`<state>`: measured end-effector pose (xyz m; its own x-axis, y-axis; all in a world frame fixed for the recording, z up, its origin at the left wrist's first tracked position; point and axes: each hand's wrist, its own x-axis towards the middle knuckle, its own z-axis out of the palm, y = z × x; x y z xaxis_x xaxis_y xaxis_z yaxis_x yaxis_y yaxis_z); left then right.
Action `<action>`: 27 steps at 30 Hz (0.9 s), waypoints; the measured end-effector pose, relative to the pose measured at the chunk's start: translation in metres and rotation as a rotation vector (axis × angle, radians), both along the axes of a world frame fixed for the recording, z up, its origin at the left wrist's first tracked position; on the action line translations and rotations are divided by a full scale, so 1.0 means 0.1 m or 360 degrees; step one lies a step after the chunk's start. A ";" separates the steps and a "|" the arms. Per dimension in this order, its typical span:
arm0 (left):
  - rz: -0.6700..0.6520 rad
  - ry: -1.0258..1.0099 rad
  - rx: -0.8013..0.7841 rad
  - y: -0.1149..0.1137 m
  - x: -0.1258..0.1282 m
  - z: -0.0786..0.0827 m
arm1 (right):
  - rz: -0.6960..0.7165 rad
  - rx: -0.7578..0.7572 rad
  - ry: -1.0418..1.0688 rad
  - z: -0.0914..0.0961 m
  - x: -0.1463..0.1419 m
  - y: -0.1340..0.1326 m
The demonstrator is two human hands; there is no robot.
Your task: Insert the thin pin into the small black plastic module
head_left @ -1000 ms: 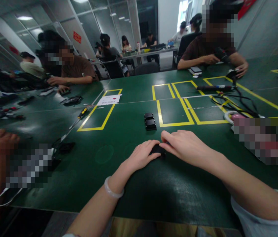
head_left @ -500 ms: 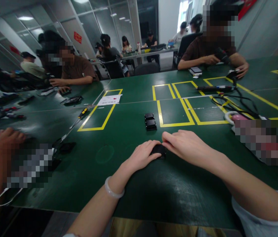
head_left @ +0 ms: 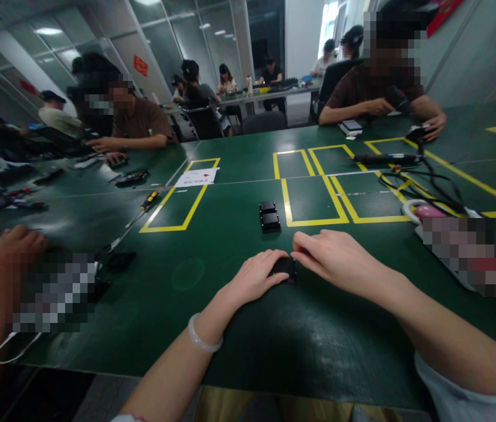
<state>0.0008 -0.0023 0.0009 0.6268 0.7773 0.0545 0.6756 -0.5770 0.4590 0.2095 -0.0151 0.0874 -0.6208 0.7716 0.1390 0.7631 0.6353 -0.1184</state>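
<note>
Head view: left hand (head_left: 254, 272) clamped on black box (head_left: 286, 270), right hand (head_left: 335, 255) at its corner, grip unclear; black blocks (head_left: 270, 219) beyond hands.

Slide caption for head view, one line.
Left hand holds a black part on the green table; right hand at its far corner.

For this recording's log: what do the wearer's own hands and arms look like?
Both the left hand and right hand are ungloved. A pale, whitish, rounded bangle circles the left wrist; the right wrist shows nothing worn. A light greyish sleeve shows near the right elbow.
</note>
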 end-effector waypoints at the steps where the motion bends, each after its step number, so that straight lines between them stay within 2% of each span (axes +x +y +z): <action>1: -0.0003 0.0001 0.0002 0.00 0.00 0.00 | -0.0014 0.0013 0.0005 0.00 0.01 0.00; 8: -0.0020 -0.0014 -0.0011 0.00 0.00 0.02 | -0.0223 0.0098 0.0094 -0.02 0.04 0.06; 17: -0.0013 -0.0021 -0.0006 0.00 0.00 0.01 | -0.0237 0.0062 0.0111 -0.14 0.03 0.16; 27: -0.0014 -0.0018 -0.0003 -0.01 0.00 0.02 | -0.0241 0.0067 0.0112 -0.15 0.02 0.18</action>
